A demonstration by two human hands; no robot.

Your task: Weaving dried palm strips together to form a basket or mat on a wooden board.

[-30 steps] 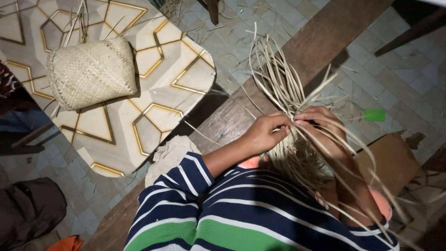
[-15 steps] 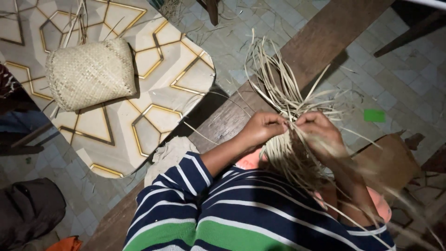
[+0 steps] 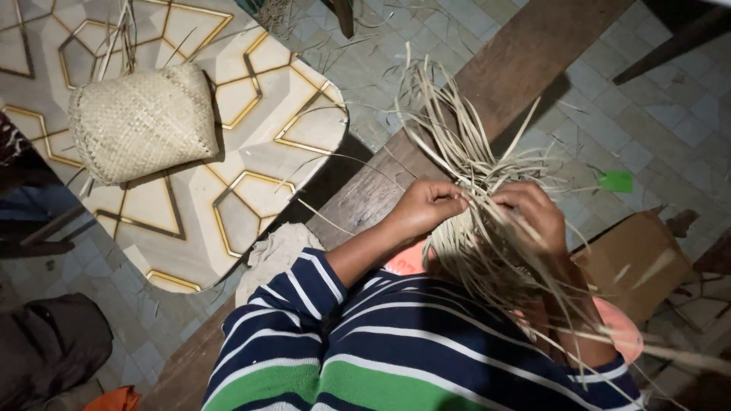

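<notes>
Left hand (image 3: 426,209) and right hand (image 3: 533,217) both pinched closed on thin, flat, pale straw strips (image 3: 457,144). Finished woven basket (image 3: 145,122) well apart on patterned table (image 3: 251,190).

A brown cardboard box (image 3: 632,262), flat-sided and open-flapped, lies on the tiled floor (image 3: 670,129) at the right middle of the frame, and a small bright green tag (image 3: 616,181), roughly rectangular, lies on the floor just above it; no signs or screens show.

Woven basket (image 3: 145,122) on table (image 3: 251,194), left of strips (image 3: 472,183) over bench (image 3: 525,53)
</notes>
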